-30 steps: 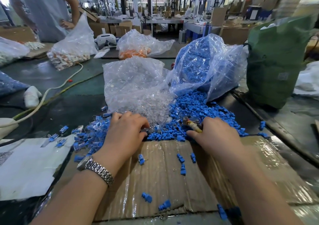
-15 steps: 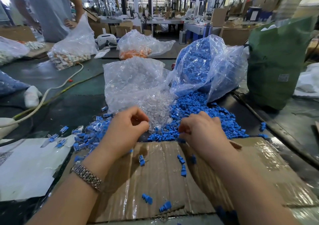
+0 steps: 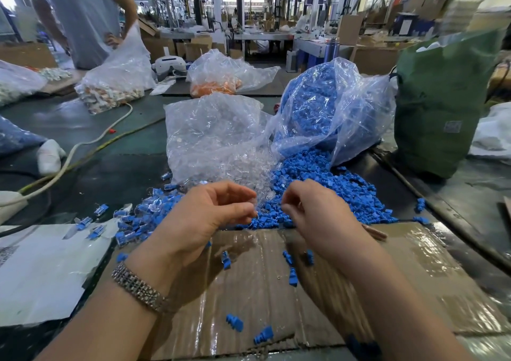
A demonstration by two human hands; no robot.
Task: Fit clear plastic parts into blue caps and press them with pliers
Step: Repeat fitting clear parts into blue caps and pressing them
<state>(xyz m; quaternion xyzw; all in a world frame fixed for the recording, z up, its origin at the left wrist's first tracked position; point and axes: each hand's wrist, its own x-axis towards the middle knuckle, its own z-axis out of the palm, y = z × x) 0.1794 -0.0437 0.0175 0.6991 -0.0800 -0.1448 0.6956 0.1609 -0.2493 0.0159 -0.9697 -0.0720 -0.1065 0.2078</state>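
Note:
Loose blue caps (image 3: 331, 189) spill from a clear bag of blue caps (image 3: 326, 106) onto the table. Beside them, clear plastic parts (image 3: 243, 164) spill from another bag (image 3: 210, 128). My left hand (image 3: 210, 216) hovers above the cardboard's far edge, its curled fingers and thumb pinching a small clear part. My right hand (image 3: 318, 216) faces it fingertip to fingertip, fingers curled. A brown pliers handle (image 3: 374, 232) sticks out from under it. What its fingertips hold is too small to tell. A heap of fitted blue-and-clear pieces (image 3: 143, 216) lies left of my left hand.
A flat cardboard sheet (image 3: 249, 291) with a few stray caps (image 3: 234, 322) lies under my arms. White paper (image 3: 47, 272) lies on the left, a green bag (image 3: 442, 106) stands on the right, and a cable (image 3: 83, 145) crosses the left. A person (image 3: 80, 15) stands at the back left.
Both hands have lifted off the piles and come together above the cardboard's far edge, fingertips facing. The pliers, seen above my right hand before, now show only a handle under it.

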